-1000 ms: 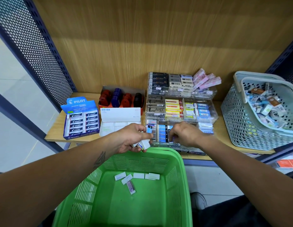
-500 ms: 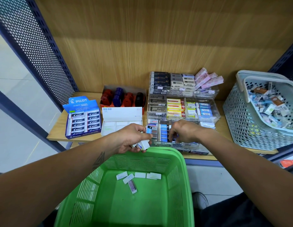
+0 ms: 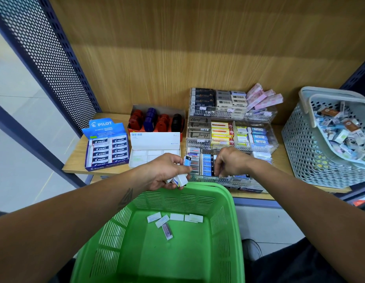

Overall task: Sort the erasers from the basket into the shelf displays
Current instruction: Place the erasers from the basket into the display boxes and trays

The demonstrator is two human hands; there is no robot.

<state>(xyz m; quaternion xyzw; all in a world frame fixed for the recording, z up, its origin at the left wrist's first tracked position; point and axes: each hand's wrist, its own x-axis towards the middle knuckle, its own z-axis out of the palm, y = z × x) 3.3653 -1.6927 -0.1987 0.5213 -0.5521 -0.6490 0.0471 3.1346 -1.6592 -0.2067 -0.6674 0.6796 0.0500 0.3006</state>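
Head view: left hand (image 3: 167,172) grips erasers (image 3: 180,179) (above green basket (image 3: 228,217)).

Right hand (image 3: 231,162) fingertips dip into the front row of the clear display (image 3: 234,181), so whether they pinch an eraser can't be told. Left hand (image 3: 167,172) covers most of the erasers it grips (image 3: 180,180), count unclear. Green basket (image 3: 228,201) near rim cut by bottom edge, grey basket (image 3: 300,144) cut at right; labels on its erasers and display price tags too small to read.
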